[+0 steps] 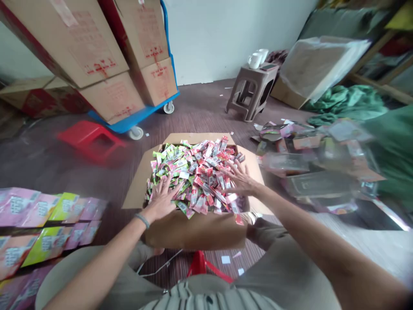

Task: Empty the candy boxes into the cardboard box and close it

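An open cardboard box [196,232] stands on the floor between my knees, its flaps folded outward. It is heaped to the top with small wrapped packets [206,172], green ones mostly on the left and red and pink ones in the middle and right. My left hand [161,200] rests on the green packets at the left front, fingers spread. On the right side of the heap, my right hand [241,181] lies over the red packets with its fingers apart. Neither hand grips a packet.
Stacked cartons [109,99] sit on a blue trolley [142,116], near a red stool [93,140]. Colourful packs [48,232] stand in rows at left. Discarded clear packaging [319,181] litters the right floor. Behind it is a grey-brown stool [250,90] with white mugs [256,59].
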Demonstrator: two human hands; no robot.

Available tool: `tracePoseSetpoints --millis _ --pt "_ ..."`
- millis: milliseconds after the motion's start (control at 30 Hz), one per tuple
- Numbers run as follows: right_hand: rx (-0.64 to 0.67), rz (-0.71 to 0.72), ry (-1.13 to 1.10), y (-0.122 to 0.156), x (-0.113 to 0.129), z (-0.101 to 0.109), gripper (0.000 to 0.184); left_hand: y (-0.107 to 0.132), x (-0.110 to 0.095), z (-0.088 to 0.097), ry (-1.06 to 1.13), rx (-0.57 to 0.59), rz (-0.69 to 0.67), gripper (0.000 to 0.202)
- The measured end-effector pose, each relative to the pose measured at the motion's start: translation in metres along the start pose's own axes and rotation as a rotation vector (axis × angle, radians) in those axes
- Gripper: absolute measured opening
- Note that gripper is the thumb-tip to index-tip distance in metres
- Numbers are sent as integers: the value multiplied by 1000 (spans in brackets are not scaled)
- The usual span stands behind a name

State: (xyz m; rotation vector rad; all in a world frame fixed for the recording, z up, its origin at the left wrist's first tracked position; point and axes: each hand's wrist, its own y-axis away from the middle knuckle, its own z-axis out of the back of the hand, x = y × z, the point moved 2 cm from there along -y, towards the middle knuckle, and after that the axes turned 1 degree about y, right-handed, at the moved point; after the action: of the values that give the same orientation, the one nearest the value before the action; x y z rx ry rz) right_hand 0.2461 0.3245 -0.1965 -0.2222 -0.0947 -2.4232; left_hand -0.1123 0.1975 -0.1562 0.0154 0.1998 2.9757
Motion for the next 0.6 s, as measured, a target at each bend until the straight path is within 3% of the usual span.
tracePoseSetpoints --millis 67,133,200,267,367,467,533,600 --pt "-18 126 109 35 -5 -10 116 17 -11 -14 -42 -96 -136 89" --pt "10 205 166 59 -2 -31 113 20 -22 -36 -49 -101 -246 83" --pt "23 158 154 64 9 -56 96 8 -29 -56 -38 -54 -238 70" --pt "-4 38 131 51 28 -76 85 -11 -35 -66 -28 -4 -171 69" --pt "-84 -110 83 23 55 -85 86 -27 -40 -60 15 65 -131 81" --pt "-137 -134 -28 19 52 -74 88 -13 -30 -40 111 24 -192 89" --pt "-216 -286 -153 35 27 -63 82 5 -1 -25 213 -184 -53 85" --pt "-363 -715 -330 58 -8 -58 77 26 47 -15 366 -489 392 81"
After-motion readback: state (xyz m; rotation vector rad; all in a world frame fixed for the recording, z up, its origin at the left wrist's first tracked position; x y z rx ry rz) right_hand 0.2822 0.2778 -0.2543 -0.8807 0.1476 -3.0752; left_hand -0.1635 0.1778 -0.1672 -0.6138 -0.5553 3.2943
